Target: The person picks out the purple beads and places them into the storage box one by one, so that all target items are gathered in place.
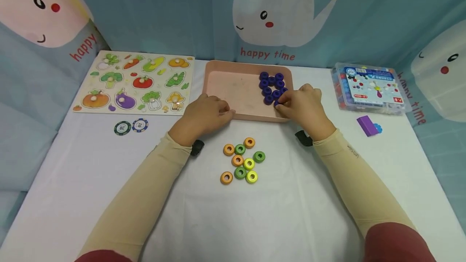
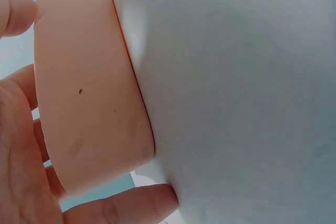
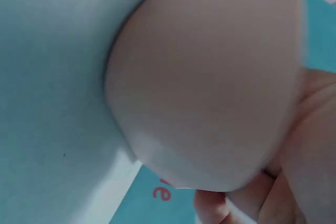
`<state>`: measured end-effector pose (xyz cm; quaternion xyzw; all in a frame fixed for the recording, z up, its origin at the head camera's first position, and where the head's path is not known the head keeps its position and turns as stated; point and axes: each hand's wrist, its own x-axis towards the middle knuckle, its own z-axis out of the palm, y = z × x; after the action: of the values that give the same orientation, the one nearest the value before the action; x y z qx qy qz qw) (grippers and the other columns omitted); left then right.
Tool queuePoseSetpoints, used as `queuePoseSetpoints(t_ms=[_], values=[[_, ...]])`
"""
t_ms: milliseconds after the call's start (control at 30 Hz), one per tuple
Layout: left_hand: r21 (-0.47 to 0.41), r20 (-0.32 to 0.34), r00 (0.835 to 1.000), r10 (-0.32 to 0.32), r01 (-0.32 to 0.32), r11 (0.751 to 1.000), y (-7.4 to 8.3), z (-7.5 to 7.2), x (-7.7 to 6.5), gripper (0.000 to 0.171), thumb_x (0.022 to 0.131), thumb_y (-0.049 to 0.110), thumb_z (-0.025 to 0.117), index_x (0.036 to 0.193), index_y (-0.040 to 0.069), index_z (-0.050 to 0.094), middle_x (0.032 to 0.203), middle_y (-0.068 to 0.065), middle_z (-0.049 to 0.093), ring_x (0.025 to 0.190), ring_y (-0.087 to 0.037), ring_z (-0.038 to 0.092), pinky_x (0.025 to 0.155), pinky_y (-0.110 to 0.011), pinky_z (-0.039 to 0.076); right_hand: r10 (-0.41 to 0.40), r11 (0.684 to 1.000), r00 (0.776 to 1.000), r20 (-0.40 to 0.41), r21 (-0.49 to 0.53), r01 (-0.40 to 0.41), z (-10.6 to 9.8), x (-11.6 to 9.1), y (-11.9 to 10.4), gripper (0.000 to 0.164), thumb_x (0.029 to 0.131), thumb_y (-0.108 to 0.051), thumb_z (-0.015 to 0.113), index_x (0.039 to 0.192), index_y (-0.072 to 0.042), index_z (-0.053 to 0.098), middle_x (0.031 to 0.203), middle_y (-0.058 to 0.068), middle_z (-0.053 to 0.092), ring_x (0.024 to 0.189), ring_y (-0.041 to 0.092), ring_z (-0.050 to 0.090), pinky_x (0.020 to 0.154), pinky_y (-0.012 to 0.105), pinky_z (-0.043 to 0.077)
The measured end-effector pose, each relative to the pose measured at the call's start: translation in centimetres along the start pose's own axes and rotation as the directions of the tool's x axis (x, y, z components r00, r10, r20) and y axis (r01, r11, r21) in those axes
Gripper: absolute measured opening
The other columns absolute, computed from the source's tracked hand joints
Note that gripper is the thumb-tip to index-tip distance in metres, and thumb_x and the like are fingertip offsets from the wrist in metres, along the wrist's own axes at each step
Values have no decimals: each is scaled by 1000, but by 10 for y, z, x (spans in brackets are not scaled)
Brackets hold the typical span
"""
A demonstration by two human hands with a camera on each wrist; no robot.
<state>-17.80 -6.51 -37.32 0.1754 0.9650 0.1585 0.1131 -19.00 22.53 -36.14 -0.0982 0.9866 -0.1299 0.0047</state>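
Note:
A shallow pink tray point(image 1: 236, 92) lies on the white-covered table. Several dark blue rings point(image 1: 271, 80) form a cluster on its right side. At the front right corner, my right hand point(image 1: 303, 106) reaches over the rim and pinches a dark blue ring point(image 1: 277, 103) between thumb and fingertips; the right wrist view has it hidden behind the tray wall point(image 3: 205, 87). My left hand point(image 1: 207, 114) rests at the front left corner with fingers loosely bent. From the left wrist, its thumb meets the rim of the wall point(image 2: 89, 93) and one finger touches the table.
Nearer than the tray lie several orange, green and yellow rings point(image 1: 238, 160). On the left are a vegetable puzzle board point(image 1: 138, 68) and two round chips point(image 1: 122, 127). A clear plastic box point(image 1: 371, 88) and a purple block point(image 1: 367, 125) stand right. A printed curtain point(image 1: 174, 15) closes the back.

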Motion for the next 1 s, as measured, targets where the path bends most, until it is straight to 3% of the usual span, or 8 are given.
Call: queuePoseSetpoints(t_ms=[167,433,667,800,900,967,1000], values=[[-12,-1,1000,3,-3,1000,1,-1,-2,48,97,54,46,123,23,70,135,-4,62,110,-25,51,89,-44,48,-5,1000,999,-54,-18,4,7,13,3,20,91,-35,74,98,-17,77,79,3,70,97,31,43,83,53,24],[-15,4,1000,-12,12,1000,0,-1,-6,50,97,56,44,126,22,69,139,-4,60,115,-26,51,93,-46,48,3,1000,999,-53,19,-2,14,19,2,23,90,-37,74,102,-17,77,83,2,69,98,31,41,84,52,21],[-63,5,999,-41,41,997,-7,1,-6,51,97,60,44,124,25,70,145,-1,56,130,-26,48,98,-50,47,-8,987,995,-96,162,24,12,14,10,24,91,-29,68,111,-17,72,120,6,62,114,34,43,92,56,26],[-93,55,998,-18,23,995,-14,0,-6,53,98,61,42,130,25,66,151,-1,50,142,-28,40,108,-54,41,2,969,994,-108,244,24,2,2,13,35,94,-33,65,123,-14,68,137,9,56,127,36,41,101,59,25],[-158,122,992,14,6,987,-17,-7,-10,57,100,60,40,143,26,56,159,-2,41,149,-29,32,116,-54,33,18,972,997,-80,234,1,-13,-9,10,45,96,-37,63,134,-13,62,151,10,46,139,37,34,111,62,22],[-204,105,994,22,0,979,-14,-16,-17,59,100,62,39,149,30,47,160,0,39,149,-28,32,116,-54,32,22,979,998,-63,203,-8,-26,-17,5,50,97,-38,61,139,-12,58,159,9,38,146,38,28,115,64,18],[-221,61,998,22,-8,975,-12,-21,-21,60,100,61,40,151,31,44,160,1,39,149,-28,33,116,-55,32,22,984,998,-62,181,-10,-31,-21,2,52,97,-38,60,142,-12,55,161,8,34,148,38,25,117,64,16]])
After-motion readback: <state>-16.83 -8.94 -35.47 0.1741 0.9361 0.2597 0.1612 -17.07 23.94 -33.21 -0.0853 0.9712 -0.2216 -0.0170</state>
